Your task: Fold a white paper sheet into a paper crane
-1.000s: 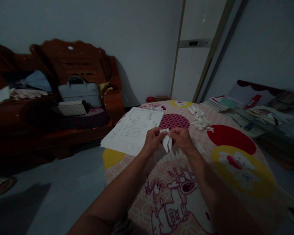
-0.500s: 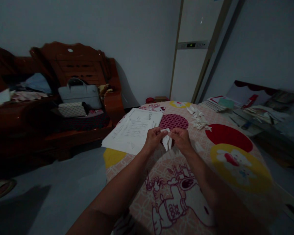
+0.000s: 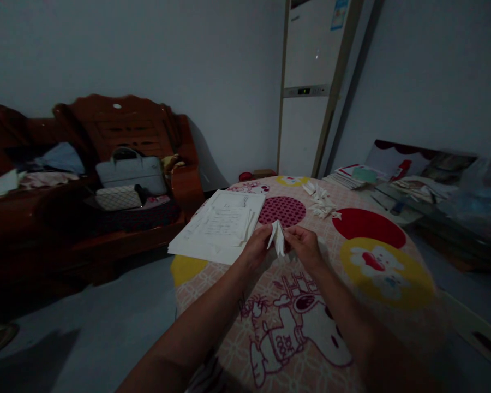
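A small piece of folded white paper point(image 3: 276, 239) is held up over the round table, its pointed ends hanging downward. My left hand point(image 3: 258, 243) grips its left side, fingers closed. On the other side my right hand point(image 3: 305, 243) pinches the paper's right edge between thumb and fingers. Left of my hands lies a stack of white paper sheets point(image 3: 219, 221), some with writing. Beyond my right hand sits a small heap of folded white paper pieces point(image 3: 319, 201).
A patterned tablecloth point(image 3: 237, 344) covers the table. Papers and a glass-topped stand point(image 3: 401, 204) are at the right. A wooden sofa point(image 3: 126, 120) with a grey bag point(image 3: 133, 173) on it is at the left. A tall white air conditioner point(image 3: 305, 128) stands in the corner.
The folded paper has been turned in my hands, and its top now shows as a peak. My left hand has shifted lower around it. The whole view has tilted slightly upward and right.
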Tool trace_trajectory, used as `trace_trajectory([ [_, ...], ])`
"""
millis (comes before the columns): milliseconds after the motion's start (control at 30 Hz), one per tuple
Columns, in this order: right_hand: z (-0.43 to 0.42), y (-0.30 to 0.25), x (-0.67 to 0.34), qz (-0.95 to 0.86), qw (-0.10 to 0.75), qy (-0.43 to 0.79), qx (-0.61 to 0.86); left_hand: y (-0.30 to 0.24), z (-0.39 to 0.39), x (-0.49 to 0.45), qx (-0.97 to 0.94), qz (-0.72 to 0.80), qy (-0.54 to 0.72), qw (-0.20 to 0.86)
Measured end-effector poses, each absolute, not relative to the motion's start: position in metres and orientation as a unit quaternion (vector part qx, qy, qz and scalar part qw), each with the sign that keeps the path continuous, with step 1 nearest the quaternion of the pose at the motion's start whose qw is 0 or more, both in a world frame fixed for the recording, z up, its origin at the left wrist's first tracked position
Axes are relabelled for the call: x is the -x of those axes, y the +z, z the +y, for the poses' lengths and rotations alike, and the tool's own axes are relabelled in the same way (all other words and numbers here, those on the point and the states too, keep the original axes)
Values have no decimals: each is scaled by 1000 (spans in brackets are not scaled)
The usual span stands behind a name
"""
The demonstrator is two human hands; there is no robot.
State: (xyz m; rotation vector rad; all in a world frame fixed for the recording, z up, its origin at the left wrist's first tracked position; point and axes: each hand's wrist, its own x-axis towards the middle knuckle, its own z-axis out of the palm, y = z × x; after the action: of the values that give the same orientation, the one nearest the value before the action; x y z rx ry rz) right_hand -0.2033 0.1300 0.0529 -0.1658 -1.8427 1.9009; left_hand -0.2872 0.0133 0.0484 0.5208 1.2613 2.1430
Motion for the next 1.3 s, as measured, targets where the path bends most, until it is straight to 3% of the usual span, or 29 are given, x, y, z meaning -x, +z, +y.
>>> trace_trajectory([
  [400, 120, 57, 203, -633, 119, 763, 57, 43, 18, 290, -218, 453, 795, 339],
  [633, 126, 50, 205, -735, 226, 634, 81, 45, 12, 294, -244, 441, 792, 345],
  [833, 135, 41, 202, -795, 257, 548, 53, 52, 2, 300, -246, 452, 794, 324],
  [1300, 133, 49, 199, -709, 208, 663, 121, 57, 1, 295, -255, 456, 787, 327],
])
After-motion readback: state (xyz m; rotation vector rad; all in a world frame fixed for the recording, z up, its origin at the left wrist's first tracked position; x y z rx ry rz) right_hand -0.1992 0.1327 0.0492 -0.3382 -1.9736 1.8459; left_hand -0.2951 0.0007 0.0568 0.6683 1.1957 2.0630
